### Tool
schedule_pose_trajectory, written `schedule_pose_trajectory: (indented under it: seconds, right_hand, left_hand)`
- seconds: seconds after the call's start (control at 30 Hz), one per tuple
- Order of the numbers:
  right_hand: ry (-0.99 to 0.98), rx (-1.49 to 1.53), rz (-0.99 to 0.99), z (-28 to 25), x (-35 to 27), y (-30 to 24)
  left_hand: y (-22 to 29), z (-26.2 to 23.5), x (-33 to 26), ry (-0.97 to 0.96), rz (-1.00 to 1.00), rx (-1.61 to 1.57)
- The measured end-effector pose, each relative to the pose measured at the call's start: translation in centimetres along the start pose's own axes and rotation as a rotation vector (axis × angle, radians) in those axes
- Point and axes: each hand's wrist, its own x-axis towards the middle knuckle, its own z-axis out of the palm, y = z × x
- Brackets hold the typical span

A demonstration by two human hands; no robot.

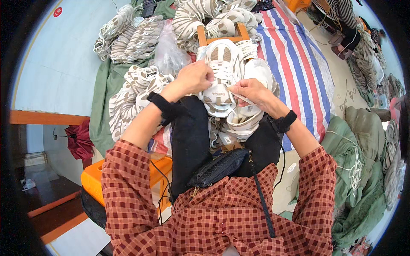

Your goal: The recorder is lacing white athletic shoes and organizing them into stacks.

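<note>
A white sneaker (221, 66) with beige panels lies in front of me, toe pointing away and its tongue toward me. My left hand (195, 78) is closed at the left side of its lacing; what its curled fingers hold is hidden. On the other side of the tongue, my right hand (255, 93) pinches a white shoelace (244, 101), whose loose length hangs below the fingers. Another white sneaker (260, 71) sits just to the right, partly behind my right hand. More white shoes lie lower down between my knees.
Rows of white-and-brown sneakers (137, 39) are stacked at the far left, others (124, 112) nearer. An orange wooden frame (223, 39) stands ahead. A striped sheet (294, 72) spreads to the right. Green cloth bundles (356, 170) lie far right. Another person (341, 25) sits at the upper right.
</note>
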Motion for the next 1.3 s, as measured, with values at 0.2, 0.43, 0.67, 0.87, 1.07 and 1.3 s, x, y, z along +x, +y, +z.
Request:
schedule_pose_trajectory:
  seconds: [0.2,0.43,0.67,0.87,1.07,1.3]
  right_hand:
    - [-0.01,-0.062,-0.154,-0.2,0.6,0.7]
    - [0.53,-1.406,-0.899,-1.6,-3.0,-1.9]
    - [0.303,-1.565,-1.032,0.7,-4.9,-0.1]
    - [0.305,-1.518,-0.985,1.0,-5.4,0.2]
    - [0.37,-1.412,-0.868,1.0,-4.4,1.2]
    - [0.346,-0.646,-0.504,0.6,-2.0,1.3]
  left_hand:
    - [0.7,0.2,-0.2,-0.033,-0.12,-0.494]
    - [2.7,1.6,0.0,0.321,0.165,0.093]
    - [2.4,0.1,-3.6,0.176,-0.195,-0.205]
    - [2.6,0.5,-3.0,0.223,0.073,0.102]
    - [3.1,0.4,-2.0,0.328,-0.16,-0.155]
    - [2.7,1.6,-0.2,0.199,0.074,0.286]
